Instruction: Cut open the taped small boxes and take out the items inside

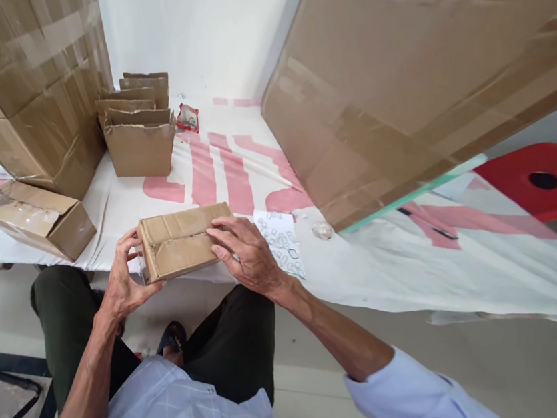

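A small brown cardboard box [183, 252] lies at the near edge of the cloth-covered table, its top flaps meeting along a seam. My left hand [123, 273] grips its left end, thumb below and fingers at the upper corner. Across its right end rests my right hand [243, 250], with the fingers bent onto the top near the seam. A white sheet with small drawn outlines [282, 239] lies just beyond my right hand. To the left sits another closed cardboard box [32, 213] with tape on it.
Several open-topped boxes [141, 147] stand at the back, beside a red packet [188, 118]. Stacked large cartons [53, 107] rise on the left. A big cardboard sheet [395, 81] leans at right, near a pen [428, 224], a tape roll [322, 231] and a red stool [540, 172].
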The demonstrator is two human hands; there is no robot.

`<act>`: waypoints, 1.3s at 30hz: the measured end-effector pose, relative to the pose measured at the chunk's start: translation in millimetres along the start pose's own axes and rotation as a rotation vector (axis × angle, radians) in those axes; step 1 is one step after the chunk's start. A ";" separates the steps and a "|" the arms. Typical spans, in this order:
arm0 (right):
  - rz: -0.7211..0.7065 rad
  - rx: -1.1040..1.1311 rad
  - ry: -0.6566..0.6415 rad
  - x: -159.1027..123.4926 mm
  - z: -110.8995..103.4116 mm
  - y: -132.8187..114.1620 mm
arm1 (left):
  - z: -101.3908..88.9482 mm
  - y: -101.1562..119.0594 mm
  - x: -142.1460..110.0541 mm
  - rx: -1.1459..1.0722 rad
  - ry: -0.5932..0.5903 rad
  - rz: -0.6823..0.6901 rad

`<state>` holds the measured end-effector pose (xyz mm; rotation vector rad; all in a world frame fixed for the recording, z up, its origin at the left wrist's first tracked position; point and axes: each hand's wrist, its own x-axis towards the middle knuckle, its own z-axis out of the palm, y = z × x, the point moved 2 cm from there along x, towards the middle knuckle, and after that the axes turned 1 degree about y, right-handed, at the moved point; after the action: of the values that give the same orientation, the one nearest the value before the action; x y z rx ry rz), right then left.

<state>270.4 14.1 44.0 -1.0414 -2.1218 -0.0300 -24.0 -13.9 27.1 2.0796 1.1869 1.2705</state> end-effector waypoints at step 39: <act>0.158 0.118 0.139 -18.7 18.9 0.0 | -15.9 -3.9 24.0 0.161 0.048 -0.073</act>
<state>265.8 7.8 18.6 -1.1004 -1.8886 0.0961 -34.4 7.2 44.3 2.1073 1.4152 1.2336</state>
